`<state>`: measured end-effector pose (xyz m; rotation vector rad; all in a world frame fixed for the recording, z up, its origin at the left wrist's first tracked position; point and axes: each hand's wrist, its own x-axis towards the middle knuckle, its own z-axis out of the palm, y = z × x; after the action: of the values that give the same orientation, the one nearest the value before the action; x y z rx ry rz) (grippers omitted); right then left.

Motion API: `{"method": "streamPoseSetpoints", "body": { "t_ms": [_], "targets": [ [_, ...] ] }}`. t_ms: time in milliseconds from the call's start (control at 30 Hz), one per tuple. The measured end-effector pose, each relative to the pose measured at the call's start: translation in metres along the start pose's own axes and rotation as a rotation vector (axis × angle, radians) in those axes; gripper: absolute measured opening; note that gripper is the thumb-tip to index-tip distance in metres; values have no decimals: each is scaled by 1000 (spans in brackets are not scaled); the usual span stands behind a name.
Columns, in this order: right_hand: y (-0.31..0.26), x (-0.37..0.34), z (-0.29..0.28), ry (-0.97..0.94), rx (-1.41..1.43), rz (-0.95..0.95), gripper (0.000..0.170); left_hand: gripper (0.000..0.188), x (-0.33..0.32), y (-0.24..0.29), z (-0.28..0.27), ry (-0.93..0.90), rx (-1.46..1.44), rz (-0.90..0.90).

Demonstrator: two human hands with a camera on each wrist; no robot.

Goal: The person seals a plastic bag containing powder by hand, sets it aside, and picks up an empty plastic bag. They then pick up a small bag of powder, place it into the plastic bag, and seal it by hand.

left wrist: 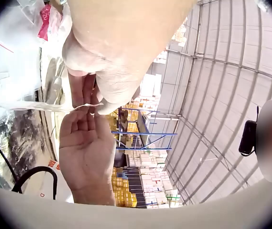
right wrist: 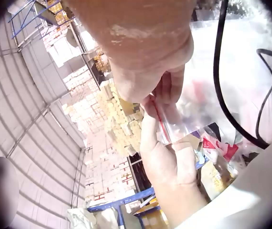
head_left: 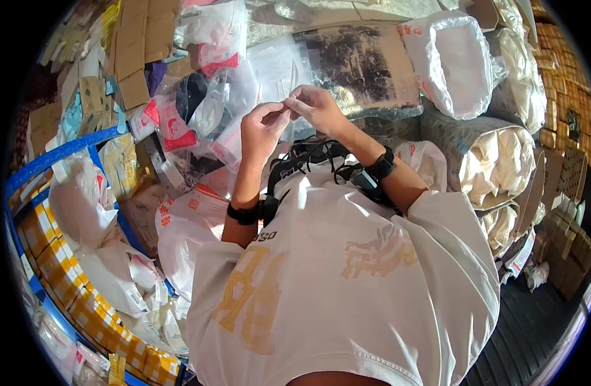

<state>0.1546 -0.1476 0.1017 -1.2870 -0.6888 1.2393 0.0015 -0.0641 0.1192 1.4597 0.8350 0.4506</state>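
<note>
My left hand (head_left: 260, 132) and right hand (head_left: 321, 110) meet in front of my chest, fingertips together. Between them they pinch the top edge of a clear zip-lock bag (right wrist: 179, 126), which has a red line along its closure in the right wrist view. Seen edge-on in the left wrist view, the bag (left wrist: 40, 106) is a thin pale strip running out from my fingers. My left thumb and fingers hold one part of the edge, and my right fingers hold the part beside it. Whether the closure is sealed, I cannot tell.
Beyond my hands lies a dusty dark-patched board (head_left: 363, 64) under clear plastic. Pink-and-white plastic bags (head_left: 176, 125) are heaped at left, near a blue metal frame (head_left: 70, 151). At right stand an open white-lined sack (head_left: 430, 71) and wrapped bundles (head_left: 495, 161). Black cords (right wrist: 218, 67) hang close to my right wrist.
</note>
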Motion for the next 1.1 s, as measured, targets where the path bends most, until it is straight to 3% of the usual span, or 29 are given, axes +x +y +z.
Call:
{"method": "streamPoseSetpoints", "body": {
  "t_ms": [800,1100],
  "targets": [
    [-2,10,8,5,34,-10,16,23,9,-11,-19,-53,-288,-114],
    [-1,12,9,-7,46,-9,16,13,12,-11,-19,-71,-328,-97]
  ]
}}
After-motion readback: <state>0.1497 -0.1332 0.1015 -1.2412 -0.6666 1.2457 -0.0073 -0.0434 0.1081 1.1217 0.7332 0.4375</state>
